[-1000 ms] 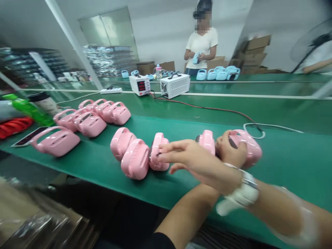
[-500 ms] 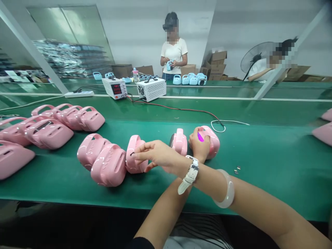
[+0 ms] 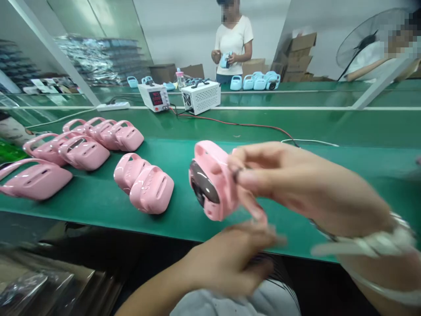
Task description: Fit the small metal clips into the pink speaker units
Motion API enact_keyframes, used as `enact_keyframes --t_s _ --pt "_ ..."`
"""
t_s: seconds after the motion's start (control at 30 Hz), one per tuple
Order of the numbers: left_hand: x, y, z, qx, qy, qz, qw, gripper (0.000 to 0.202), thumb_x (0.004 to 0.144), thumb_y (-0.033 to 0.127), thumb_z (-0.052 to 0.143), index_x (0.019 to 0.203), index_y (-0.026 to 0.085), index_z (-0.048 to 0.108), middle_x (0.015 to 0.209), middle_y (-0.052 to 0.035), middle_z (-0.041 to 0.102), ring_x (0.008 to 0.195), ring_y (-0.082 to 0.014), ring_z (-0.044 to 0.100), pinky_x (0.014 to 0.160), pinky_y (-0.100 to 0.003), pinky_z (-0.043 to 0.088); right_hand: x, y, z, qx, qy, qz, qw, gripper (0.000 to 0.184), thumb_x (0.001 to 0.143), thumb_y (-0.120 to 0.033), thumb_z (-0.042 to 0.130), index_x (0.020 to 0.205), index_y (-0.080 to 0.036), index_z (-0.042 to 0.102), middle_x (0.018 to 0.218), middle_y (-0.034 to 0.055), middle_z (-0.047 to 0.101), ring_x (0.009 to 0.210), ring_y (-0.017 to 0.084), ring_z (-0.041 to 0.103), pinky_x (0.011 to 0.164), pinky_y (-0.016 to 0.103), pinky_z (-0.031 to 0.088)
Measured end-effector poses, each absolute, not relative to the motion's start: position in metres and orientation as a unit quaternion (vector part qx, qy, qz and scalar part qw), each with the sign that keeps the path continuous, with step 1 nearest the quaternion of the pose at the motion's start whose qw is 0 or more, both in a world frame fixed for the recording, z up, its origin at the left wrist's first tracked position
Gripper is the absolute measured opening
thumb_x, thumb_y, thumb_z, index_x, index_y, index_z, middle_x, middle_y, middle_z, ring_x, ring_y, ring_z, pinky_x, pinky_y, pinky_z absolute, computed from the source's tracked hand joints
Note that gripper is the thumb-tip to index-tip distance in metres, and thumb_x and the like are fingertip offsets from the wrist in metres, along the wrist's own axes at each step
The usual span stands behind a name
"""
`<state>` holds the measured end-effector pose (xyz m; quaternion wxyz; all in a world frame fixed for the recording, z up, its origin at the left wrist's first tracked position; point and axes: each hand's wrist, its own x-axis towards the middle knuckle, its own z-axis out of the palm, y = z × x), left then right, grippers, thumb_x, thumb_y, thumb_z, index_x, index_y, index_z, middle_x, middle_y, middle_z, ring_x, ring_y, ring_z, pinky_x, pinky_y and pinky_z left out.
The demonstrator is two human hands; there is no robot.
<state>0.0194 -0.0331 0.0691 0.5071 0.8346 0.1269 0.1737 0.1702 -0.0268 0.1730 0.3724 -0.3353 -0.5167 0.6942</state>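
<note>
My right hand (image 3: 296, 184), with a white watch and a pale bangle on its wrist, is closed on a pink plastic shell (image 3: 213, 171) and holds it up above the green belt (image 3: 296, 127). The shell's dark round face points left and toward me. My left hand (image 3: 226, 259) is just under the shell at the belt's near edge. It is smeared by motion, so its fingers do not show clearly. Two more pink shells (image 3: 144, 186) lie together on the belt left of the held one.
A cluster of pink handled shells (image 3: 82, 147) fills the belt's left end. A power supply (image 3: 154, 96) and a white box (image 3: 200, 96) stand behind, with a red cable (image 3: 246, 125) trailing right. Across the line a person (image 3: 233, 39) handles blue shells (image 3: 256, 81). A fan (image 3: 362, 39) stands far right.
My right hand has lifted one pink shell off the belt and brought it up toward me. My left hand has left the shell farther right and dropped below. The view has shifted.
</note>
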Motion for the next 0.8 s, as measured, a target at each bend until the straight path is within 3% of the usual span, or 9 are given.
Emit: enact_keyframes --t_s 0.07,0.1,0.2,0.27,0.33,0.47,0.63,0.7,0.8 --pt "-0.022 -0.044 0.071 0.783 0.140 0.135 0.591 0.018 0.088 0.022 0.060 0.084 0.018 0.077 0.078 -0.0048 0.076 0.074 -0.0175 0.071 0.071 -0.023 0.055 0.187 -0.054 0.165 -0.370 -0.503 0.694 0.358 0.025 0.082 -0.030 0.077 0.071 -0.019 0.057 0.057 -0.0038 0.058 0.050 0.008 0.056 0.053 0.021 0.044" --pt "-0.035 -0.046 0.069 0.758 0.215 0.188 0.587 0.020 0.089 0.025 0.060 0.078 0.018 0.076 0.071 -0.0032 0.074 0.068 -0.0155 0.069 0.066 -0.021 0.053 0.192 -0.065 0.156 -0.390 -0.494 0.692 0.353 0.025 0.082 -0.029 0.076 0.071 -0.019 0.056 0.056 -0.0043 0.057 0.050 0.008 0.056 0.053 0.020 0.044" --pt "-0.033 -0.039 0.048 0.640 0.426 0.391 0.505 0.020 0.092 0.033 0.058 0.100 0.022 0.073 0.102 -0.0045 0.074 0.099 -0.0195 0.067 0.084 -0.025 0.052 0.190 -0.089 0.120 -0.443 -0.476 0.665 0.366 0.023 0.082 -0.026 0.076 0.072 -0.019 0.056 0.059 -0.0041 0.058 0.053 0.008 0.057 0.054 0.019 0.043" --pt "-0.011 -0.029 0.030 0.611 0.435 0.428 0.504 0.040 0.089 0.036 0.060 0.127 0.025 0.060 0.134 -0.0062 0.061 0.127 -0.0245 0.054 0.102 -0.034 0.045 0.184 -0.098 0.099 -0.452 -0.463 0.651 0.397 0.022 0.082 -0.026 0.076 0.073 -0.019 0.057 0.067 -0.0025 0.060 0.062 0.010 0.062 0.060 0.020 0.047" --pt "0.013 -0.021 0.016 0.625 0.389 0.414 0.536 0.055 0.084 0.034 0.062 0.137 0.026 0.052 0.146 -0.0064 0.050 0.136 -0.0270 0.044 0.111 -0.039 0.038 0.181 -0.102 0.084 -0.438 -0.439 0.657 0.428 0.020 0.082 -0.028 0.075 0.076 -0.019 0.058 0.073 -0.0010 0.062 0.073 0.014 0.068 0.067 0.022 0.051" --pt "0.036 -0.011 0.001 0.612 0.362 0.398 0.580 0.049 0.079 0.024 0.057 0.127 0.024 0.059 0.137 -0.0041 0.058 0.126 -0.0260 0.052 0.109 -0.038 0.038 0.195 -0.105 0.063 -0.494 -0.361 0.624 0.486 0.019 0.082 -0.027 0.075 0.076 -0.018 0.060 0.087 0.0027 0.069 0.067 0.014 0.070 0.060 0.022 0.052" --pt "0.031 -0.011 -0.008 0.584 0.358 0.416 0.599 0.048 0.077 0.018 0.057 0.123 0.029 0.063 0.132 0.0022 0.062 0.120 -0.0220 0.056 0.102 -0.029 0.043 0.214 -0.100 0.026 -0.515 -0.225 0.519 0.644 0.023 0.072 -0.030 0.083 0.086 -0.022 0.067 0.076 -0.0042 0.068 0.034 -0.001 0.032 0.039 0.017 0.044" --pt "0.030 -0.012 -0.011 0.580 0.359 0.426 0.594 0.045 0.079 0.020 0.058 0.123 0.029 0.064 0.131 0.0024 0.063 0.118 -0.0219 0.058 0.102 -0.029 0.044 0.212 -0.095 0.015 -0.511 -0.208 0.523 0.650 0.031 0.069 -0.032 0.085 0.095 -0.022 0.070 0.073 -0.0042 0.068 0.033 -0.002 0.030 0.040 0.018 0.048" --pt "0.030 -0.013 -0.009 0.576 0.368 0.438 0.584 0.041 0.082 0.030 0.059 0.123 0.028 0.065 0.129 0.0008 0.065 0.120 -0.0245 0.058 0.103 -0.031 0.044 0.205 -0.090 0.008 -0.512 -0.181 0.541 0.642 0.029 0.069 -0.035 0.085 0.087 -0.018 0.070 0.076 -0.0001 0.072 0.029 -0.002 0.036 0.040 0.018 0.050"
